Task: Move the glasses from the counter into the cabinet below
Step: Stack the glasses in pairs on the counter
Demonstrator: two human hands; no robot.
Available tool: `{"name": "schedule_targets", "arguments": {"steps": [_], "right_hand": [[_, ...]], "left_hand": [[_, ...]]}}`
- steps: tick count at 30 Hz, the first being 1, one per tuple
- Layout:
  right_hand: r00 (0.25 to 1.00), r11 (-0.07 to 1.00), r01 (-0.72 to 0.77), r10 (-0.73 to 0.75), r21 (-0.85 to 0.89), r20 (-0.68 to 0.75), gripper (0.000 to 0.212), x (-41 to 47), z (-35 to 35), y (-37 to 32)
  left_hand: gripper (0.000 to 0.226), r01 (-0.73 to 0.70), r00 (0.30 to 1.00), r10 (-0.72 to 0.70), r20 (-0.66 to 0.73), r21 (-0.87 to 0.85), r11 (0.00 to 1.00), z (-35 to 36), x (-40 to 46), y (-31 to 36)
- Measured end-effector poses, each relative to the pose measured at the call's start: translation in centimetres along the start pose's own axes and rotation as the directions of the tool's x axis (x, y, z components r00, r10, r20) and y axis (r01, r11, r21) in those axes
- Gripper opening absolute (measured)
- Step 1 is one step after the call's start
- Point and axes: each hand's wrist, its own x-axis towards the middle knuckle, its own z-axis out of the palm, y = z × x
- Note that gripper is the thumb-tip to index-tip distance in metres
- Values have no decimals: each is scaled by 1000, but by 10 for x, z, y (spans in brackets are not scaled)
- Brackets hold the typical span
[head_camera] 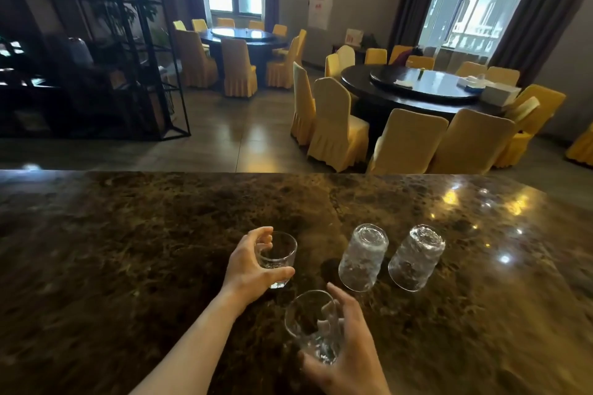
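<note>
My left hand [248,269] is wrapped around a short clear glass [277,255], upright, its base on or just above the dark marble counter [128,250]. My right hand [345,353] grips a taller clear glass [313,324], mouth up and tilted toward me, near the counter's front. Two more clear textured glasses stand upside down on the counter to the right: one [362,258] close to my hands, the other [417,258] farther right. The cabinet below the counter is out of view.
The counter's far edge [288,172] runs across the middle of the view. Beyond it is a dining room with two round dark tables [426,86] ringed by yellow-covered chairs [337,128], and a black metal shelf [96,58] at the left.
</note>
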Motion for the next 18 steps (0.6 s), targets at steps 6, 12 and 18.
{"name": "schedule_targets", "arguments": {"steps": [6, 12, 18], "right_hand": [[999, 1000, 12, -11, 15, -46, 83, -9, 14, -6], [996, 999, -23, 25, 27, -82, 85, -7, 29, -12], [993, 998, -59, 61, 21, -97, 89, -4, 38, -10]], "left_hand": [[93, -69, 994, 61, 95, 80, 994, 4, -7, 6], [93, -135, 976, 108, 191, 132, 982, 5, -3, 11], [92, -179, 960, 131, 248, 180, 967, 9, 1, 9]]}}
